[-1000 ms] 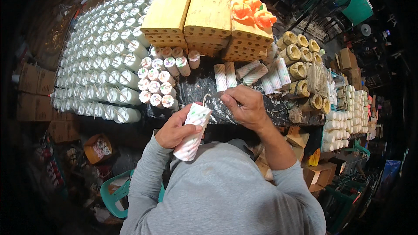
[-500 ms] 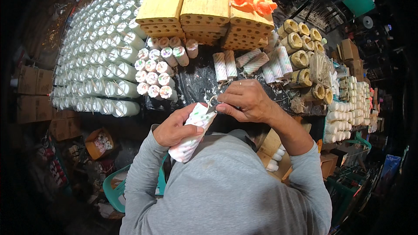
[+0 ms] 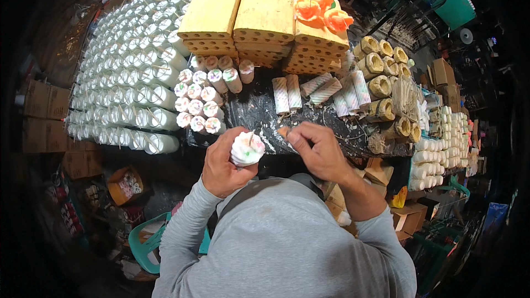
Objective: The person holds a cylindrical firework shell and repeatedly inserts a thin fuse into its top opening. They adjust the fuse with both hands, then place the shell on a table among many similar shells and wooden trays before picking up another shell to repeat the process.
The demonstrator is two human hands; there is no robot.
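Note:
My left hand (image 3: 222,164) is wrapped around a white spiral-ridged candle (image 3: 247,150) flecked with pink and green. The candle's scalloped top faces up, and a short wick stands out of it. To the right, my right hand (image 3: 317,150) is closed, apart from the candle, at the table's near edge. A small orange-brown bit shows by its fingertips; what the fingers hold, if anything, I cannot make out. Finished-looking speckled candles (image 3: 194,93) stand grouped beyond my left hand. Several more twisted candles (image 3: 293,91) lie on their sides past my right hand.
The table has a black plastic cover (image 3: 248,115) strewn with white crumbs. Rows of white wicked glasses (image 3: 130,77) fill the left. Yellow perforated blocks (image 3: 264,14) stand at the back, orange flower-shaped pieces (image 3: 322,10) on top. Yellowish hollow moulds (image 3: 381,86) crowd the right.
My left hand has tipped the candle from lying slanted to upright, top facing up. My right hand has come away from its wick end and moved slightly down, nearer me.

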